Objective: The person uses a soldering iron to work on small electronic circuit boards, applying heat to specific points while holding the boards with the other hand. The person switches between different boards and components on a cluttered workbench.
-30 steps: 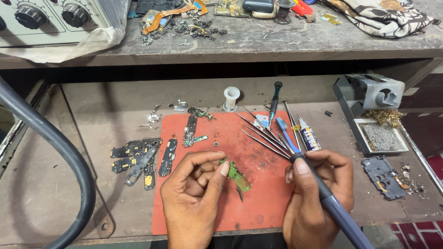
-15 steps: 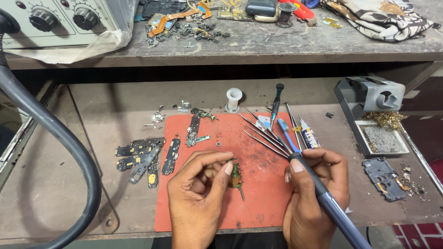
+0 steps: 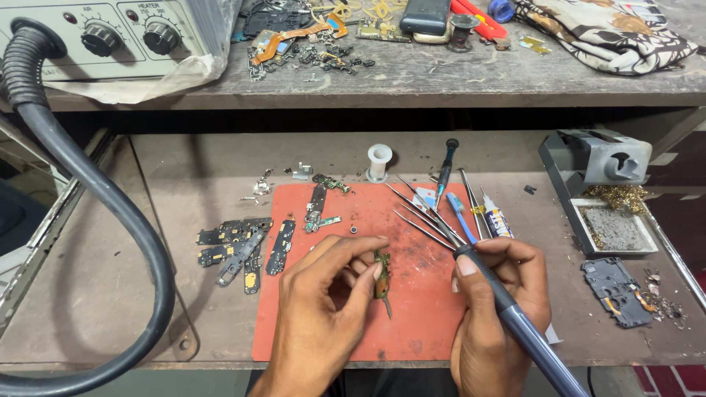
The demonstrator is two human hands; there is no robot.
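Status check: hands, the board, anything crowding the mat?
Left hand pinches small green circuit board above red mat. Right hand grips soldering iron, tip off the board. Tweezers fanned out beside the iron.

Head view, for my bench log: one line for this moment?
left hand: holds board | right hand: grips iron | over mat

left hand (image 3: 323,309) curled, fingertips pinched in a grip; right hand (image 3: 493,309) fisted, thumb up.
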